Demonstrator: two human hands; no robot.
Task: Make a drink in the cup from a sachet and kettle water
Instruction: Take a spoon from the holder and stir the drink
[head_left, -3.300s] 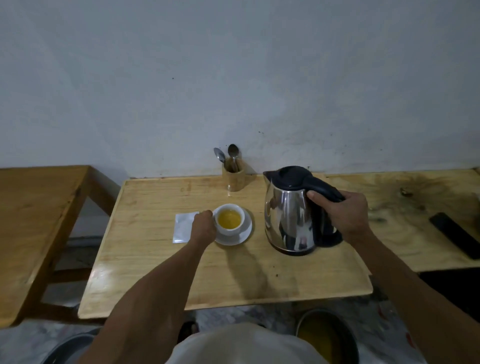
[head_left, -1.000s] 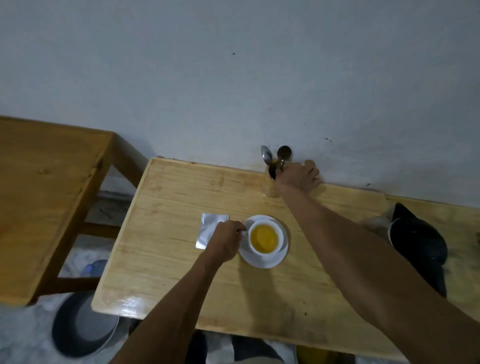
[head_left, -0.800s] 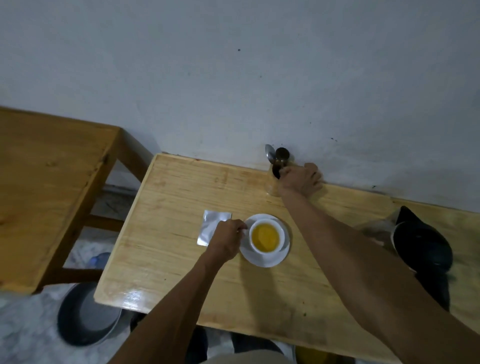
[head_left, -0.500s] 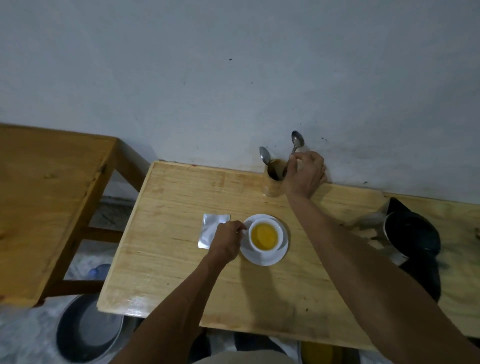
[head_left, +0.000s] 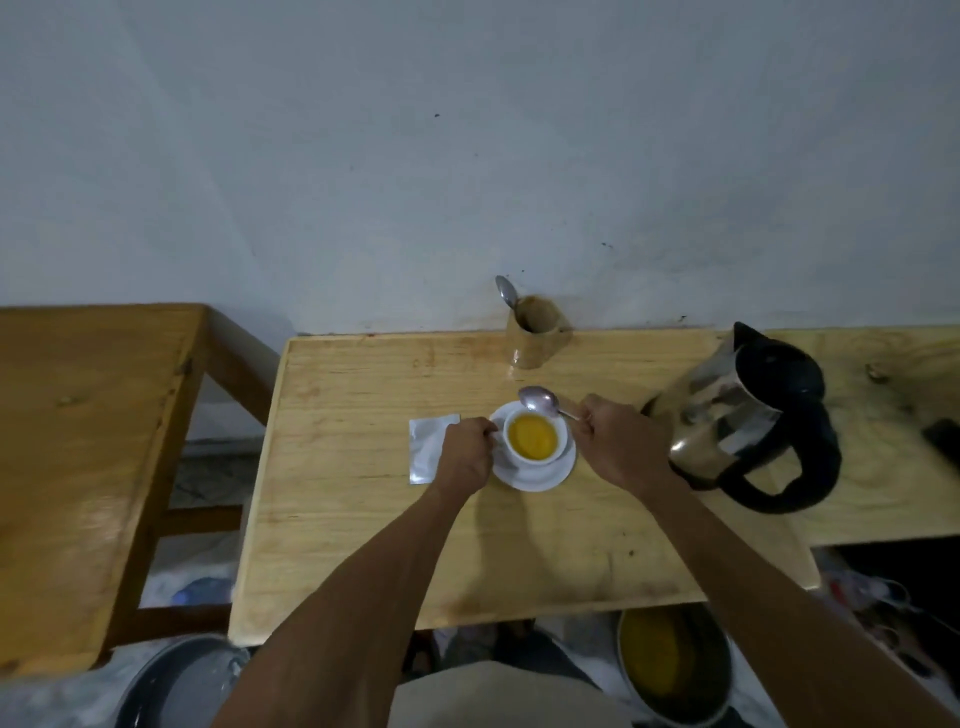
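Observation:
A white cup of yellow liquid stands on a white saucer in the middle of the wooden table. My left hand grips the cup's handle on its left side. My right hand is closed on the handle of a metal spoon, whose bowl hovers over the cup's far rim. A silver sachet lies flat just left of my left hand. The steel kettle with black lid and handle stands to the right of my right hand.
A wooden holder with one spoon in it stands at the wall behind the cup. A second wooden table is at the left. A dark flat object lies at the far right. Metal pots sit on the floor below.
My right hand let go of the kettle, reached to the holder, lifted one spoon out and brought it to the cup. My left hand stayed on the cup handle.

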